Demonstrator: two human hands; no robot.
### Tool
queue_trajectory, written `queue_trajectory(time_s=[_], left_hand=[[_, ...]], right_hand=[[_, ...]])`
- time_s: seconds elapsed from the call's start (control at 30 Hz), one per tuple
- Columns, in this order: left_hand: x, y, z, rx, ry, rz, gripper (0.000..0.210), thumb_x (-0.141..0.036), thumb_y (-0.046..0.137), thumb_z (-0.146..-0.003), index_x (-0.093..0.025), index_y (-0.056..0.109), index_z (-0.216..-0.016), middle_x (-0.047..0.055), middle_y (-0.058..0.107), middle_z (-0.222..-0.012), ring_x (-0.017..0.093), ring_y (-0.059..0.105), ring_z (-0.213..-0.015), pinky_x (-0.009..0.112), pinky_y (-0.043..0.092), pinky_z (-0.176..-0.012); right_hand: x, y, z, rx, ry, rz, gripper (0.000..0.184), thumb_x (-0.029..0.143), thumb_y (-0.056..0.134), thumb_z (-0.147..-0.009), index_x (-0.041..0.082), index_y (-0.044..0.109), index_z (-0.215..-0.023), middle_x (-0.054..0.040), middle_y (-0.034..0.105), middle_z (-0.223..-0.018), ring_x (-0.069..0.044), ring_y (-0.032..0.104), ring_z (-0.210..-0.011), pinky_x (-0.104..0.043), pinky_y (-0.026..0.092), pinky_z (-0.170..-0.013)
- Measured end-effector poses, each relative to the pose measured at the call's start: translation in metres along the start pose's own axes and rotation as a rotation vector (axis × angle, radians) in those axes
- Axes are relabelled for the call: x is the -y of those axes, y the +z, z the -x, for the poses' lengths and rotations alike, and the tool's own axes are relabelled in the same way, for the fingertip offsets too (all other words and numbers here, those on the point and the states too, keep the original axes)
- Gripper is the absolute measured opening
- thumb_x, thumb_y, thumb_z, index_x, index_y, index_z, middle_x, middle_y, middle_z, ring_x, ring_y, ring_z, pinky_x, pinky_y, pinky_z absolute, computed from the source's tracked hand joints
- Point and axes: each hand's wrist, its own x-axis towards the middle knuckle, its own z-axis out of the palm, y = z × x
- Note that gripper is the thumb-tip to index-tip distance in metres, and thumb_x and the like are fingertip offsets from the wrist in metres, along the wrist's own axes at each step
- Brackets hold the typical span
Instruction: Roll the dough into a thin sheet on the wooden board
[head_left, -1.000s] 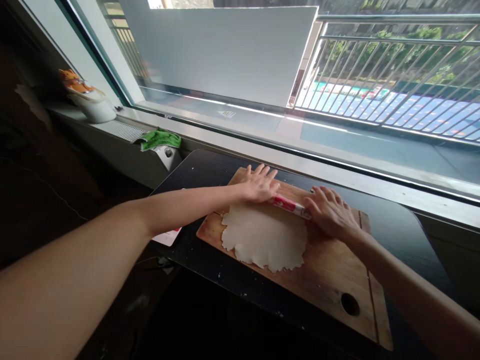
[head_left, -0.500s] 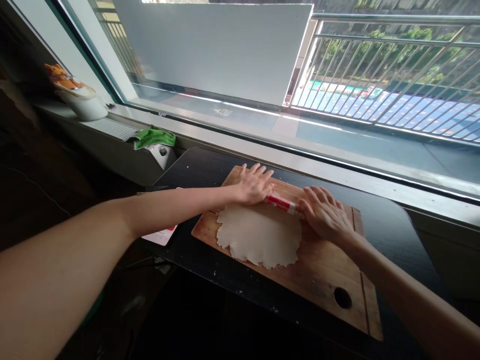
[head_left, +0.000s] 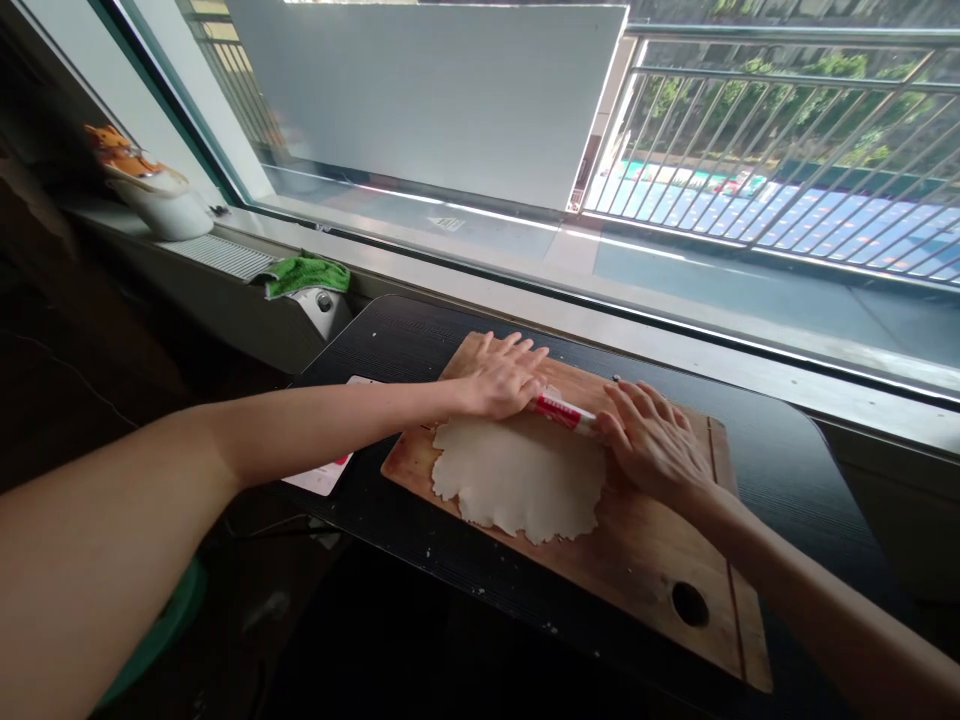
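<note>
A thin, pale sheet of dough with a ragged edge lies on a wooden cutting board. Across the dough's far edge rests a red-and-white tube, used like a roller. My left hand presses flat on the tube's left end, fingers stretched out and spread. At the other end, my right hand lies palm down with its fingers extended, its thumb side against the tube. Both palms hide the tube's ends. Neither hand is wrapped around it.
The board sits on a black table by a window. A phone-like flat item with a pink-white face is partly under my left forearm. A green cloth and a white pot stand at the left by the sill.
The tube and both hands have shifted slightly toward me, and the tube has turned, showing more of its white printing. The board has slid a little toward the near right.
</note>
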Motion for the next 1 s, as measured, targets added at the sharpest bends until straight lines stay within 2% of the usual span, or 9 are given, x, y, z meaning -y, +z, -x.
queue_trajectory(time_s=[0.07, 0.23, 0.3, 0.43, 0.53, 0.7, 0.77, 0.9, 1.0], left_hand=[[0.0, 0.002, 0.004, -0.027, 0.014, -0.006, 0.063, -0.048, 0.025, -0.101, -0.022, 0.032, -0.158, 0.008, 0.034, -0.164, 0.027, 0.021, -0.154, 0.058, 0.01, -0.125], [0.005, -0.003, -0.049, -0.044, -0.148, 0.014, 0.065, -0.046, 0.023, -0.102, -0.018, 0.023, -0.161, 0.009, 0.02, -0.169, 0.027, 0.012, -0.156, 0.057, 0.009, -0.125], [0.005, -0.005, -0.053, -0.03, -0.176, 0.011, 0.066, -0.046, 0.023, -0.102, -0.017, 0.021, -0.162, 0.01, 0.019, -0.169, 0.028, 0.011, -0.156, 0.058, 0.009, -0.125], [0.003, 0.001, -0.003, 0.014, 0.002, -0.013, 0.064, -0.047, 0.023, -0.102, -0.021, 0.03, -0.159, 0.009, 0.03, -0.166, 0.028, 0.02, -0.154, 0.059, 0.011, -0.124], [0.003, 0.003, 0.021, -0.028, 0.102, -0.044, 0.06, -0.045, 0.024, -0.102, -0.024, 0.035, -0.157, 0.006, 0.033, -0.165, 0.028, 0.02, -0.154, 0.056, 0.009, -0.125], [0.002, -0.005, -0.034, -0.06, -0.098, -0.023, 0.062, -0.042, 0.024, -0.102, -0.019, 0.027, -0.16, 0.008, 0.025, -0.168, 0.027, 0.015, -0.156, 0.055, 0.01, -0.125], [0.002, -0.008, -0.042, -0.05, -0.144, -0.016, 0.063, -0.043, 0.023, -0.103, -0.018, 0.024, -0.161, 0.009, 0.022, -0.168, 0.027, 0.014, -0.156, 0.056, 0.011, -0.125], [0.002, -0.002, 0.008, 0.009, 0.005, -0.024, 0.061, -0.044, 0.023, -0.103, -0.02, 0.032, -0.158, 0.008, 0.032, -0.165, 0.028, 0.02, -0.154, 0.057, 0.009, -0.125], [-0.001, 0.006, 0.041, -0.022, 0.081, -0.027, 0.059, -0.043, 0.026, -0.102, -0.023, 0.036, -0.157, 0.005, 0.032, -0.165, 0.028, 0.021, -0.154, 0.054, 0.011, -0.125]], right_hand=[[0.003, -0.001, 0.006, -0.031, -0.024, 0.023, 0.063, 0.052, 0.019, -0.101, 0.02, 0.05, -0.145, -0.014, 0.048, -0.154, -0.032, 0.033, -0.147, -0.055, 0.033, -0.116], [-0.015, -0.004, -0.047, -0.032, 0.191, -0.045, 0.068, 0.054, 0.024, -0.098, 0.015, 0.041, -0.152, -0.0187, 0.039, -0.159, -0.037, 0.03, -0.148, -0.061, 0.032, -0.115], [-0.018, -0.005, -0.053, -0.022, 0.235, -0.073, 0.068, 0.055, 0.025, -0.098, 0.017, 0.041, -0.152, -0.0191, 0.04, -0.158, -0.039, 0.034, -0.146, -0.064, 0.036, -0.112], [-0.005, 0.0, -0.009, 0.064, 0.077, -0.04, 0.062, 0.055, 0.02, -0.099, 0.027, 0.048, -0.147, -0.0112, 0.048, -0.154, -0.033, 0.039, -0.144, -0.057, 0.04, -0.11], [0.003, 0.001, 0.012, 0.029, -0.029, 0.014, 0.06, 0.054, 0.021, -0.1, 0.028, 0.05, -0.146, -0.0087, 0.05, -0.153, -0.03, 0.036, -0.146, -0.053, 0.036, -0.115], [-0.009, -0.007, -0.037, 0.029, 0.193, 0.002, 0.066, 0.054, 0.021, -0.1, 0.019, 0.045, -0.15, -0.0161, 0.038, -0.16, -0.035, 0.03, -0.149, -0.059, 0.034, -0.114], [-0.01, -0.009, -0.044, 0.028, 0.241, -0.019, 0.066, 0.055, 0.022, -0.099, 0.019, 0.046, -0.149, -0.0172, 0.04, -0.159, -0.036, 0.033, -0.148, -0.06, 0.037, -0.112], [0.002, -0.003, -0.001, 0.068, 0.032, -0.016, 0.058, 0.054, 0.02, -0.1, 0.028, 0.055, -0.139, -0.0106, 0.053, -0.149, -0.032, 0.04, -0.143, -0.056, 0.04, -0.111], [0.009, 0.0, 0.02, 0.005, -0.039, 0.009, 0.056, 0.052, 0.022, -0.101, 0.028, 0.056, -0.139, -0.0086, 0.052, -0.151, -0.029, 0.037, -0.145, -0.053, 0.036, -0.115]])
